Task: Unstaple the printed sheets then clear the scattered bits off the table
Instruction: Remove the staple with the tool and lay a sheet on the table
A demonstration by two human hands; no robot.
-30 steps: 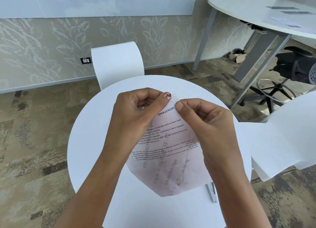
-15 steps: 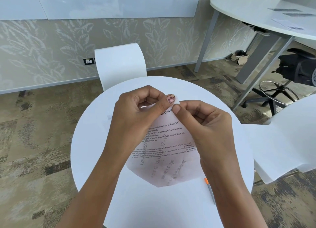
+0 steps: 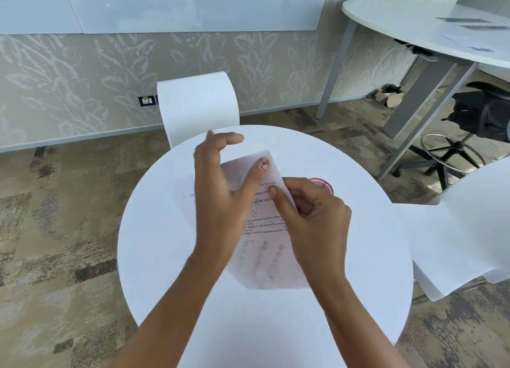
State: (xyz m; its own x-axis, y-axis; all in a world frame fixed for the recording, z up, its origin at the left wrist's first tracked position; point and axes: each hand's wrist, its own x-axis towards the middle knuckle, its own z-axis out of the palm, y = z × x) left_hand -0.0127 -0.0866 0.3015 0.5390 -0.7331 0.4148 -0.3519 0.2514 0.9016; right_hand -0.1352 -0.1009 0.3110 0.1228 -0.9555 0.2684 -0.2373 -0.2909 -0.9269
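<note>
Pinches sheets at their right edge with right hand: thumb on top, fingers curled beneath. Lays left hand across the left part of the sheets, thumb tip touching the paper near the top corner, other fingers loosely spread and lifted off the paper, gripping nothing; blurred by motion. Holds sheets over the middle of table, tilted, one corner pointing away, lower edge nearest the body; cannot tell whether that edge touches the tabletop. Bears black print, too blurred to read; staple too small to make out.

Lists further:
- red mesh cup, on table just behind right hand, mostly hidden
- white chair, at table's far rim
- second chair, white, at table's right
- desk, upper right, papers on top
- black stool, beside desk
- cardboard box, on floor by wall
- socket, low on wall
</note>
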